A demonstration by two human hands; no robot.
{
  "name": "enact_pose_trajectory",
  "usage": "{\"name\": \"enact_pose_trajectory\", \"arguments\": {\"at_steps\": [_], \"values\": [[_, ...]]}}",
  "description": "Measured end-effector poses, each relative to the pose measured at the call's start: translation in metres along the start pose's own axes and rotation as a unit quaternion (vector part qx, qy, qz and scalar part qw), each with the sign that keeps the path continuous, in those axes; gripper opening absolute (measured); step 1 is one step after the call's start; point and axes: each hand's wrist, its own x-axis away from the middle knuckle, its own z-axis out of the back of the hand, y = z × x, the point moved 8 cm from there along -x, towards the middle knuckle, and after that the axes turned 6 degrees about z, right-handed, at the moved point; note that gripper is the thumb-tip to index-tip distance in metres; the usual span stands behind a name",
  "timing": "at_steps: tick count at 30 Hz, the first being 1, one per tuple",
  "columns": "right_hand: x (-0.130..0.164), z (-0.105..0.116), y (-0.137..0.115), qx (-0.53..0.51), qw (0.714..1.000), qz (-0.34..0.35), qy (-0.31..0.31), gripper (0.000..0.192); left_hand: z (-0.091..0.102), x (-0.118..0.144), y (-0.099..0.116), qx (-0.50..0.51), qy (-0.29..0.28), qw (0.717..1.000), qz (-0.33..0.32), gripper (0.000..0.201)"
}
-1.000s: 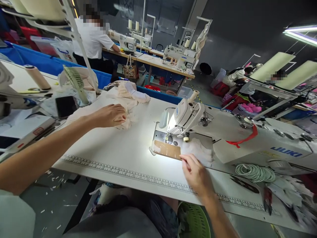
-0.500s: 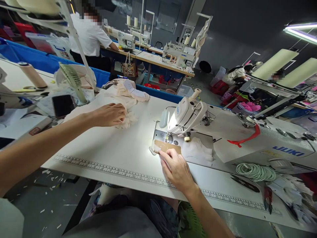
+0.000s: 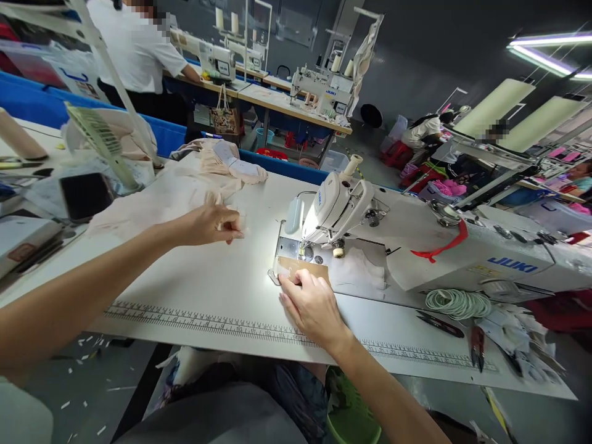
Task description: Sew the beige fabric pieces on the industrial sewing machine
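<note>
Left hand [image 3: 210, 223], frame centre-left, pinches a small sheer pale fabric piece [image 3: 235, 223] between closed fingertips; right hand [image 3: 311, 305] rests curled fingers on the flat brown cardboard strip [image 3: 303, 267], lower centre

A broad bare stretch of the white worktable [image 3: 217, 277] lies open between the heap of pale cream fabric pieces [image 3: 185, 185] at the left and the white JUKI sewing machine [image 3: 342, 209] at the right. The right side is blocked by the machine's long body, a coil of pale green cord [image 3: 457, 303] and red-handled snips [image 3: 477, 345].
</note>
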Motion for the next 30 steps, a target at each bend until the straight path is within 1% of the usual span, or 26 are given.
{"name": "enact_pose_trajectory", "arguments": {"at_steps": [2,4,6,8,10,12,14,17,20,22,24,30], "values": [[-0.004,-0.002,0.006,0.030,1.000,-0.003,-0.004,0.030,-0.016,-0.006,0.013,0.029,-0.027,0.999,0.004,0.032],[-0.007,-0.004,0.015,0.050,0.999,0.000,-0.008,0.029,-0.030,-0.014,0.027,0.050,-0.036,0.998,0.006,0.030],[-0.008,-0.004,0.024,0.060,0.998,0.006,-0.010,0.029,-0.043,-0.023,0.044,0.062,-0.048,0.997,0.008,0.028],[-0.008,-0.005,0.032,0.064,0.998,0.010,-0.013,0.030,-0.057,-0.032,0.061,0.068,-0.074,0.995,0.015,0.027],[-0.007,-0.005,0.035,0.068,0.998,0.012,-0.015,0.029,-0.071,-0.039,0.076,0.074,-0.107,0.991,0.019,0.025],[-0.006,-0.005,0.034,0.069,0.998,0.012,-0.012,0.026,-0.084,-0.045,0.085,0.070,-0.121,0.990,0.019,0.022],[-0.005,-0.005,0.031,0.068,0.998,0.005,-0.004,0.023,-0.093,-0.050,0.087,0.065,-0.104,0.992,0.019,0.023],[-0.002,-0.005,0.027,0.065,0.998,-0.006,0.015,0.021,-0.107,-0.051,0.078,0.088,-0.071,0.993,0.043,0.027],[0.000,-0.005,0.026,0.057,0.998,-0.007,0.022,0.024,-0.119,-0.047,0.065,0.168,-0.075,0.978,0.094,0.022],[0.001,-0.006,0.027,0.047,0.999,-0.008,0.021,0.026,-0.122,-0.045,0.061,0.193,-0.083,0.970,0.124,0.016],[0.001,-0.005,0.028,0.039,0.999,-0.008,0.021,0.027,-0.120,-0.046,0.062,0.170,-0.086,0.972,0.136,0.012],[0.002,-0.002,0.028,0.040,0.999,0.003,0.034,0.029,-0.108,-0.050,0.072,0.037,-0.087,0.989,0.116,0.015]]}}
